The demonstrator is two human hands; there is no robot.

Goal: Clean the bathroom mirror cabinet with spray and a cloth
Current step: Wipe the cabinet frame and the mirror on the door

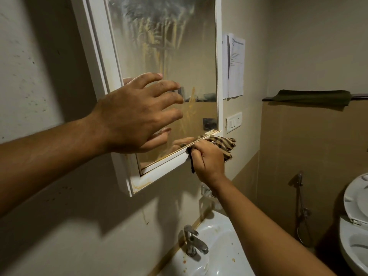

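Cloth (224, 143) sits bunched in the right hand (207, 160), whose fingers curl round it against the bottom rail of the mirror cabinet (99, 46), near the cabinet's lower right corner. The rail's long axis runs from there down-left to the cabinet's lower left corner, so the wipe likely follows it. The left hand (135, 114) is spread with straight fingers over the cabinet's glass; whether it touches, I cannot tell. Open room lies under the rail, and the tap (194, 243) stands well below the cabinet.
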